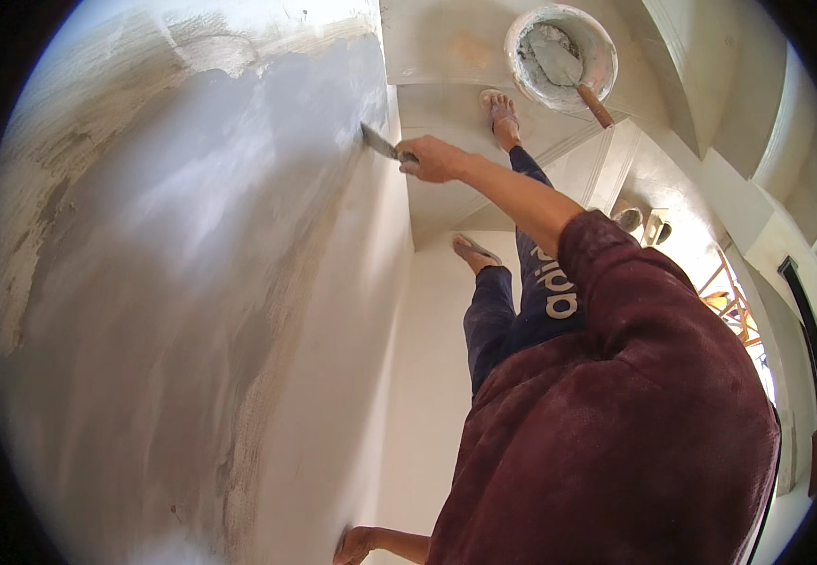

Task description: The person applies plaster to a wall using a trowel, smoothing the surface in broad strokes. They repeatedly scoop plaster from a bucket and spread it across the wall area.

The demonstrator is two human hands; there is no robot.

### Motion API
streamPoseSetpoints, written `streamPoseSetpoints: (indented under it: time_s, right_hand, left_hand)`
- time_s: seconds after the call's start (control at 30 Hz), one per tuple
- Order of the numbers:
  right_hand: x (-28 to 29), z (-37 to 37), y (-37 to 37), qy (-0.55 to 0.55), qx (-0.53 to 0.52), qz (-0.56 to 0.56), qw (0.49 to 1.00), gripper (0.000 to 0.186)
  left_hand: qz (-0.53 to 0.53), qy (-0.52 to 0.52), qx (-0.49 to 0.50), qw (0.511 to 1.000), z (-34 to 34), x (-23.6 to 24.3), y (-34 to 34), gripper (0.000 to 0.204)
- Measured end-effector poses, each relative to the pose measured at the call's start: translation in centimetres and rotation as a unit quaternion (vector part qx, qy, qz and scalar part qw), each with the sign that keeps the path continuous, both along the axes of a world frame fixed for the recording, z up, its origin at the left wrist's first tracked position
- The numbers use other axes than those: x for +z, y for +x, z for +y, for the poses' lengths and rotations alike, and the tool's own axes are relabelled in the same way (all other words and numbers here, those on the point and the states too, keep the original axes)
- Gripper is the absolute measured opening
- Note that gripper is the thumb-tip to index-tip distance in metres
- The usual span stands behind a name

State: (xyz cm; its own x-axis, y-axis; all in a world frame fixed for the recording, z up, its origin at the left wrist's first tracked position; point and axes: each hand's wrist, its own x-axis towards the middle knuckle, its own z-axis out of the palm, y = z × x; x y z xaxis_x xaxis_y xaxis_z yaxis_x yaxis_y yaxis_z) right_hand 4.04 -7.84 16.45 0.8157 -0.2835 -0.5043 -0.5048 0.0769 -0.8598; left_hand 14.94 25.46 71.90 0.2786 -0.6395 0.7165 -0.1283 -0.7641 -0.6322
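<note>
My right hand (432,160) grips a putty knife (378,141), with the blade against the wall (173,245) near its corner. Wet grey plaster covers much of that wall, with rougher, paler patches toward the upper left and beside the corner. My left hand (354,546) is low at the bottom edge, by the wall, its fingers curled; whatever they may hold is hard to make out. A pale bucket (531,85) of grey paste stands at the top right, a wooden-handled tool (597,108) resting in it.
My sandalled feet (503,118) are on pale stair steps (441,113), one higher than the other. A lower pale surface (423,330) lies beside my legs. More stairs (785,141) curve up on the right, with a dark rail-like strip (804,320) and a bright opening with coloured items (728,301).
</note>
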Motion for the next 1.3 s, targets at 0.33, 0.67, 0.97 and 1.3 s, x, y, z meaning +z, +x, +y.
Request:
streamPoseSetpoints:
  time_s: [0.33, 0.67, 0.97, 1.3]
  right_hand:
    - [-0.5, 0.0, -2.6, 0.009, -0.074, 0.066, 0.995, 0.02]
    - [5.3, -0.1, -2.7, 0.069, -0.027, -0.023, 0.997, 0.027]
    - [-4.0, -3.3, 1.3, 0.092, 0.013, 0.147, 0.985, 0.025]
    - [1.2, 0.7, -2.7, -0.054, -0.122, -0.081, 0.988, 0.02]
  left_hand:
    - [0.011, 0.011, -0.011, 1.0, -0.7, 0.2, 0.7, 0.058]
    - [0.024, 0.033, -0.014, 0.999, -1.5, 0.4, 1.1, 0.057]
    - [0.021, 0.046, -0.045, 0.998, -2.8, 0.2, 2.1, 0.057]
    - [0.03, 0.061, -0.041, 0.997, -2.8, 0.1, 1.9, 0.056]
